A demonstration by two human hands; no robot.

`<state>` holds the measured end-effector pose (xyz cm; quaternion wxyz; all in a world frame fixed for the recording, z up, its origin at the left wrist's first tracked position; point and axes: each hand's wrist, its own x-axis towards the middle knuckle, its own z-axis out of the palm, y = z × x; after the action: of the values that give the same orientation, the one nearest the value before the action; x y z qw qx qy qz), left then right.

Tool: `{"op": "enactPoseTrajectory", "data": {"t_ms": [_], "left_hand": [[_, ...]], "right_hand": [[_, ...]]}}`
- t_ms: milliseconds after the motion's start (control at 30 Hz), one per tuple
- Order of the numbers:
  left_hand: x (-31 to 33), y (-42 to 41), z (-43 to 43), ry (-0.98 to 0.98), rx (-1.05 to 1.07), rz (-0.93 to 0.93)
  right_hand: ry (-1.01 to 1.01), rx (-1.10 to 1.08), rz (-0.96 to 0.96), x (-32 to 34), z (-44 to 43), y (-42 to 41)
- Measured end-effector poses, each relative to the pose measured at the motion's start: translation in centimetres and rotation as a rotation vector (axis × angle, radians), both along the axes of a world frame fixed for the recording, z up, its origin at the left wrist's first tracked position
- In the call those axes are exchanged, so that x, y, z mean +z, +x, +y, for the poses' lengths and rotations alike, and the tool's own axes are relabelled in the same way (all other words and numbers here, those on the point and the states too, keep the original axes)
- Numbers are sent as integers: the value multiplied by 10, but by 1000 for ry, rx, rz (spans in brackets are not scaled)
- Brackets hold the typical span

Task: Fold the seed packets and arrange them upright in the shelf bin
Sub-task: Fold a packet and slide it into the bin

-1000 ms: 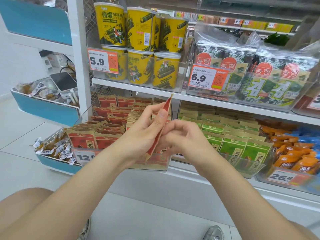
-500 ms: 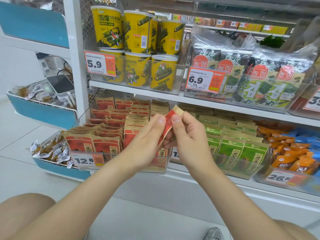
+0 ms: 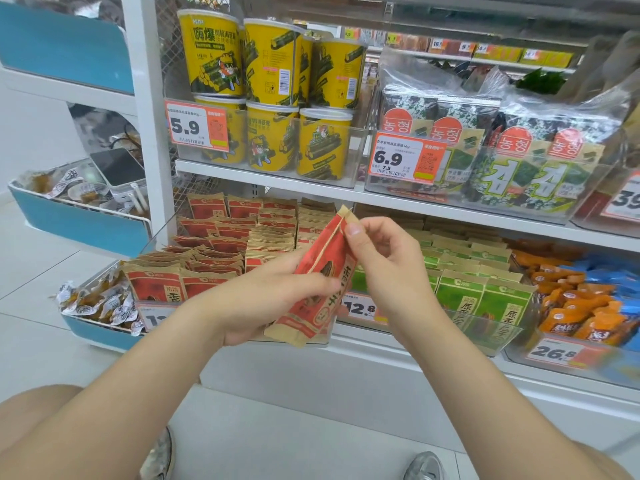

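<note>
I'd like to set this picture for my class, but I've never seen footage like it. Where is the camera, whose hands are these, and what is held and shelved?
No machine here: a person wears a camera on the head, so the single picture looks forward and down at their own bare hands. The left hand grips the middle of a red seed packet; the right hand pinches its top edge. Behind, on the lower shelf, a clear bin holds rows of matching red packets, with green packets in the next bin. The shelf above carries yellow tubs and seaweed bags.
</note>
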<state>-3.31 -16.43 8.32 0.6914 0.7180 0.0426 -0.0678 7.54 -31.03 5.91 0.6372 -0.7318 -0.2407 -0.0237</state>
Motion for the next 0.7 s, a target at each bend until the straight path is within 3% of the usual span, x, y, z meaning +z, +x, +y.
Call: {"op": "enactPoseTrajectory", "data": {"t_ms": [233,367,467,567,700], "left_hand": [[-6,7,1,234,157,-113],[-14,13,6,464,290,-271],[-21,20,15,593,428,-352],[-27,25,28,654,474,-366],[-32,27,43,921,492,-388]], "right_hand": [[-15,-184,-25,-2,-1,5],[26,-32,94,10,-5,-1],[-91,218,186,25,-13,-6],[-152,184,49,27,-16,-2],[-219,15,-271,20,-15,6]]}}
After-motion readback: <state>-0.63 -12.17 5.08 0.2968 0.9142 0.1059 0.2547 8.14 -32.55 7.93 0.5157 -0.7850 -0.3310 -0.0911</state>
